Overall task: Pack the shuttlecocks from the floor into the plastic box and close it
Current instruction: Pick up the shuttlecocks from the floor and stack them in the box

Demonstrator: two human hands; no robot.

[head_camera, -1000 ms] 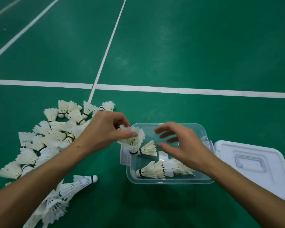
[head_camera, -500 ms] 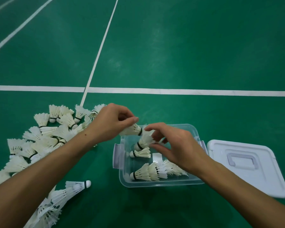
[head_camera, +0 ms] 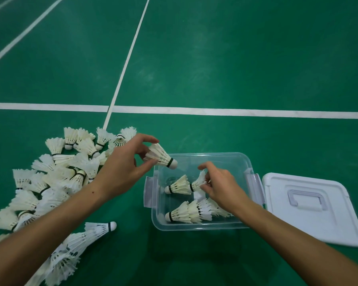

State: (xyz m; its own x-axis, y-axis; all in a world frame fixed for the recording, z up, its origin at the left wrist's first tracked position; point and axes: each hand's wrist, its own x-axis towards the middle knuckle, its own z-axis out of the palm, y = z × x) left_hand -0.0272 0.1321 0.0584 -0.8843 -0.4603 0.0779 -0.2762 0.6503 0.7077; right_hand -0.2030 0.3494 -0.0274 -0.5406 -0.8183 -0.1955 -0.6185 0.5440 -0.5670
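A green court floor point(head_camera: 215, 58) crossed by white lines point(head_camera: 194, 110) fills the view, and the packing is well under way! The clear plastic box point(head_camera: 196, 226) sits open just ahead of the person, its white lid point(head_camera: 310, 205) lying flat on the floor right beside it, to the right.

The left hand point(head_camera: 124, 168) is pinched on one shuttlecock point(head_camera: 161, 156), held over the box's far-left corner, cork pointing right and slightly down toward the inside. The right hand point(head_camera: 219, 184) is down inside the box, fingertips closed on the feathers of a second shuttlecock point(head_camera: 198, 181), which looks nested into another point(head_camera: 179, 185) lying cork-left on the bottom.

Here is what the next move turns on: the rows in the box run left to right, corks to the left, while the left hand's shuttlecock points the opposite way. It would likely need turning before it could stack into a row, and the left hand is the nearer one to do it.

Now the count. One lid, one box. Inside: a near row point(head_camera: 190, 212) of roughly four nested together, hard to separate, plus the two in the middle row. On the floor to the left, a loose pile point(head_camera: 56, 172) of some two dozen, too jumbled to count exactly, and a long nested stack point(head_camera: 87, 237) nearer the person. Plenty left, so closing is a long way off.
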